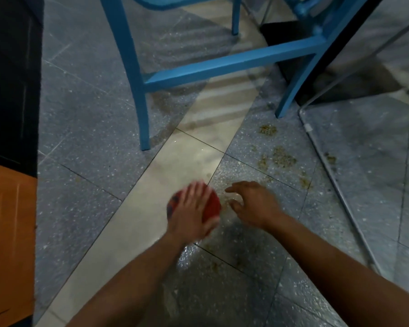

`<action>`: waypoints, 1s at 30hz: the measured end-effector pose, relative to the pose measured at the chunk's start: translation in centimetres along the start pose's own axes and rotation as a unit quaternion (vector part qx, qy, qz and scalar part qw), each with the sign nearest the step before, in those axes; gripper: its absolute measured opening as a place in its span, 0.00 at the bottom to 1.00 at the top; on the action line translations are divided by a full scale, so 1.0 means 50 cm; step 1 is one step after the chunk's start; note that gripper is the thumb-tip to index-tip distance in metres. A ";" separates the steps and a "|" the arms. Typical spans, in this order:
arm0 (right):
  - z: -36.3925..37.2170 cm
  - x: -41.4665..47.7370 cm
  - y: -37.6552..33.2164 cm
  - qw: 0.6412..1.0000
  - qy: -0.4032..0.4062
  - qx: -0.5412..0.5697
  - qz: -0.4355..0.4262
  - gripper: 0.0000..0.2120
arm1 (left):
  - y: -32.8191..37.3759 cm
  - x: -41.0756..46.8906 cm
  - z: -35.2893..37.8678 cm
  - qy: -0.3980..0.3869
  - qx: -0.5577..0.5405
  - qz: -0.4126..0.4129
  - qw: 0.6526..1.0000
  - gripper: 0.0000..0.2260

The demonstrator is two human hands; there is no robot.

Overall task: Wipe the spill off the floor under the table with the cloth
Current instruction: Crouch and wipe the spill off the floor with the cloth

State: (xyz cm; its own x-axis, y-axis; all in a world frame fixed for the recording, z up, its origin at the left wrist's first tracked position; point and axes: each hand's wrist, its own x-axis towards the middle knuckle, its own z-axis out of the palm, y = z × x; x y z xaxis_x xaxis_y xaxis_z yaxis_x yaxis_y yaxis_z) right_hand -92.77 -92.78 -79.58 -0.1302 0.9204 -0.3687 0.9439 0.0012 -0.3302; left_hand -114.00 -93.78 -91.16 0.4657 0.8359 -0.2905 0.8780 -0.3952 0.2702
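Observation:
My left hand (191, 208) is blurred with motion and lies flat on a red cloth (211, 204), pressing it to the tiled floor. Just to its right, my right hand (253, 204) rests on the floor with fingers spread, holding nothing. A spill of yellowish-brown crumbs (281, 158) lies scattered on the grey speckled tiles beyond my right hand, with another patch (267, 130) farther up. A wet shine (189, 253) shows on the tile between my forearms.
A blue chair's legs (143, 109) and crossbar (222, 64) stand over the floor ahead. A glass panel with a metal edge (335, 185) runs along the right. An orange surface (7, 232) and a dark wall (12, 67) bound the left.

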 end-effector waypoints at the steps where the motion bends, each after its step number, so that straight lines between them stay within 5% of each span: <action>1: -0.009 -0.002 0.011 1.000 0.006 0.003 0.006 0.18 | 0.010 -0.042 0.014 -0.022 0.020 0.078 0.997 0.42; 3: -0.022 -0.008 0.037 1.000 0.022 0.015 0.013 0.19 | -0.024 -0.098 0.026 -0.057 0.061 0.194 0.977 0.42; 5: -0.028 -0.018 0.066 0.999 0.030 0.023 0.028 0.19 | -0.086 -0.084 0.012 -0.055 0.085 0.225 0.969 0.42; 10: -0.001 -0.051 0.086 0.998 0.014 0.027 0.050 0.18 | -0.127 0.097 -0.050 0.026 0.065 -0.090 0.993 0.42; 12: 0.014 -0.058 0.079 0.999 -0.001 0.022 0.040 0.19 | -0.063 0.158 -0.048 0.031 0.033 -0.136 0.990 0.42; 17: 0.012 -0.060 0.074 0.999 -0.002 0.014 0.033 0.20 | 0.058 0.042 0.042 -0.010 0.044 0.088 0.995 0.36; 22: -0.012 -0.071 0.123 0.998 -0.012 0.006 0.054 0.20 | -0.055 -0.104 0.035 -0.071 0.123 0.317 0.938 0.34; 24: -0.010 -0.077 0.134 0.998 -0.012 0.004 0.063 0.20 | -0.099 -0.049 0.003 -0.047 0.144 0.257 0.954 0.37; 28: 0.004 -0.084 0.108 0.998 -0.025 0.008 0.063 0.20 | -0.051 0.089 -0.020 -0.010 0.079 -0.009 0.997 0.38; 30: 0.008 -0.082 0.093 0.998 -0.031 0.011 0.053 0.20 | 0.010 0.107 -0.009 -0.012 0.058 -0.004 0.998 0.37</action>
State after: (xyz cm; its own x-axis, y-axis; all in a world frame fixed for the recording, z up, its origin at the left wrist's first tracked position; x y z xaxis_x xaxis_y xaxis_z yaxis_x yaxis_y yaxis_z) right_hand -87.99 -96.70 -79.95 -0.0494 0.8886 -0.4559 0.9469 -0.1036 -0.3045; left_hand -111.10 -89.35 -92.18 0.4592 0.8305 -0.3153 0.8883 -0.4305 0.1596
